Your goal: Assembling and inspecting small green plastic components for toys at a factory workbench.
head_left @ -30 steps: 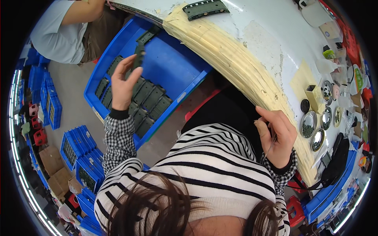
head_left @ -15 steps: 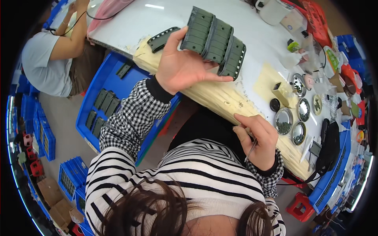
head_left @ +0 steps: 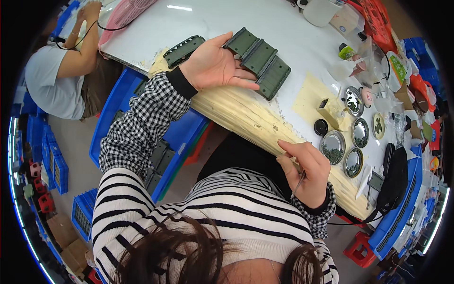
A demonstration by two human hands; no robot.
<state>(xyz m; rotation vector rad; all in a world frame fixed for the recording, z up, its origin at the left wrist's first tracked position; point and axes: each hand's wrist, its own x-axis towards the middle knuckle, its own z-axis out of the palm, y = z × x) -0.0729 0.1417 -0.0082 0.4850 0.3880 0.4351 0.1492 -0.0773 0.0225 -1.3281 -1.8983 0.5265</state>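
Above the white table's near edge, my left hand (head_left: 215, 66) has its palm turned up, holding a row of three dark green rectangular plastic panels (head_left: 260, 59). The thumb is at their upper left corner, and some fingers are partly hidden behind them. Another dark green panel (head_left: 184, 51), with pale notches along one edge, lies on the table left of that hand. Near the front edge, my right hand (head_left: 309, 170) is closed around a thin metal tool (head_left: 298, 183); its exact kind cannot be made out.
Several round metal dishes (head_left: 333, 147) with small green parts stand at the right, near a black round lid (head_left: 321, 127). A blue crate (head_left: 182, 130) with more green panels sits below left. Yellowish padding (head_left: 246, 116) lines the table edge. Another person (head_left: 61, 78) sits far left.
My left hand has shifted slightly left, and the panels have come lower and tilted so their broad faces show differently. My right hand stays nearly in place with the metal tool.
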